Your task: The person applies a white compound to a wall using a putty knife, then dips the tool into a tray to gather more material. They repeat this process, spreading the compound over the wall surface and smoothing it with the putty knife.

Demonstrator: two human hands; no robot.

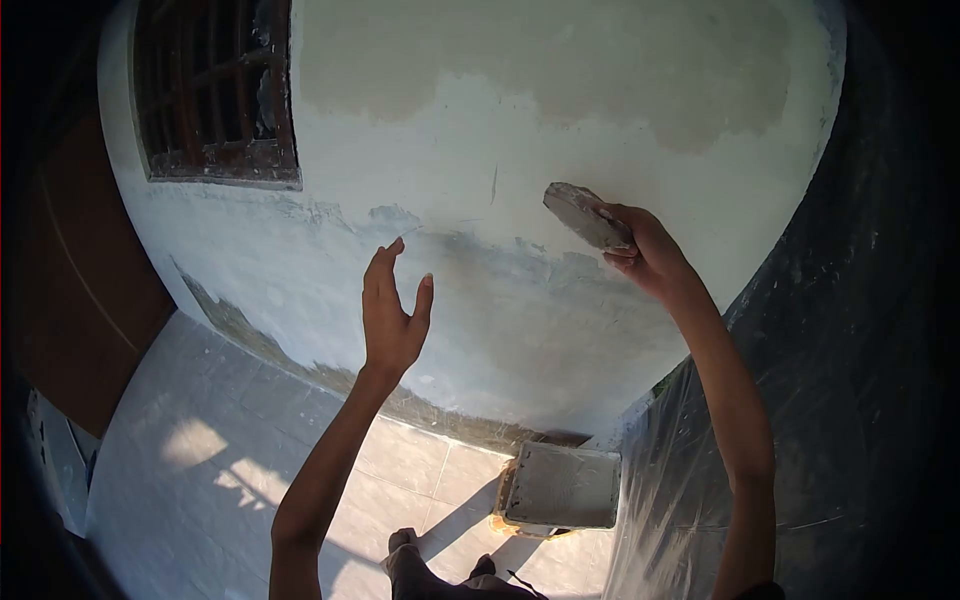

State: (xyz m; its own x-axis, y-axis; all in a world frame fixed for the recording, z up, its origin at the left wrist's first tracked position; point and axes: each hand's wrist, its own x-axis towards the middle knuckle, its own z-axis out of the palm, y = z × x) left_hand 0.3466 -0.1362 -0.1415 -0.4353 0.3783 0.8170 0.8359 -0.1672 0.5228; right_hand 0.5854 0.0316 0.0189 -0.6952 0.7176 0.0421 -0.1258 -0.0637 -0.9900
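Note:
My right hand grips a grey, plaster-caked block with an uneven surface, its fingers wrapped round the near end. The block is in front of the pale wall, tilted down to the right. My left hand is raised before the wall's lower part, thumb apart from the fingers, with nothing held. Just past its fingertips, a bluish-grey smear marks the wall. A broad damp-looking grey patch lies between and below both hands. Darker beige coating covers the upper wall.
A shallow rectangular tray with a grey-coated inside stands by the wall's foot. Clear plastic sheeting hangs at the right. A dark barred window is at upper left, and brown boards stand below it. My feet are on the tiled floor.

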